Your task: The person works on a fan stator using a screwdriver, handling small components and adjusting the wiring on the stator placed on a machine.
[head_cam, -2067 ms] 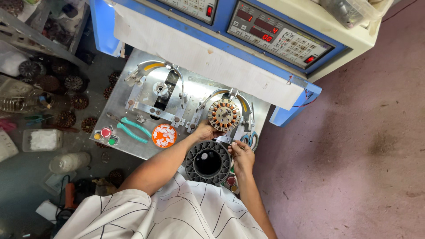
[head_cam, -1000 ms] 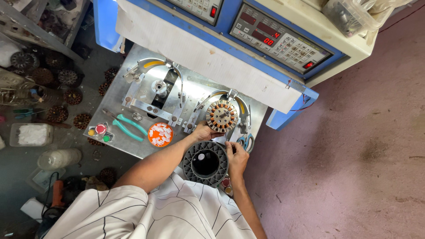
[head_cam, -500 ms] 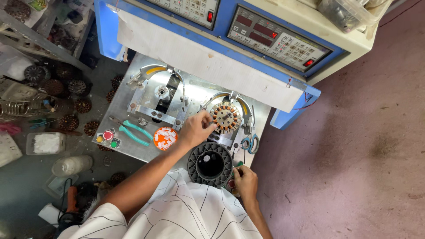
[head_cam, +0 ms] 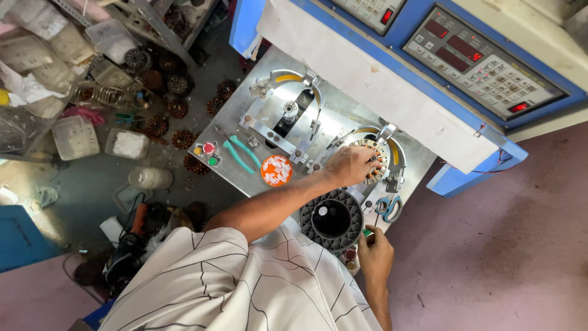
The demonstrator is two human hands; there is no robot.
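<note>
My left hand (head_cam: 349, 165) lies on top of a round copper-wound stator (head_cam: 375, 160) mounted in the right fixture of a winding machine's metal plate (head_cam: 245, 113), fingers closed over it. My right hand (head_cam: 375, 252) is lower, at the plate's near edge, fingertips at small coloured push buttons (head_cam: 350, 254), one green spot by the thumb. Between both hands sits a black ribbed ring (head_cam: 331, 219) with a hollow centre.
Blue-handled scissors (head_cam: 388, 208), teal pliers (head_cam: 240, 153) and an orange dish of white bits (head_cam: 277, 170) lie on the plate. An empty left fixture (head_cam: 288, 113) stands beside them. A blue control panel (head_cam: 484, 61) rises behind. Several wound stators (head_cam: 177, 110) and plastic tubs litter the floor at left.
My left hand has moved up onto the mounted stator. My right hand has dropped from the stator's side down to the buttons at the plate's near edge.
</note>
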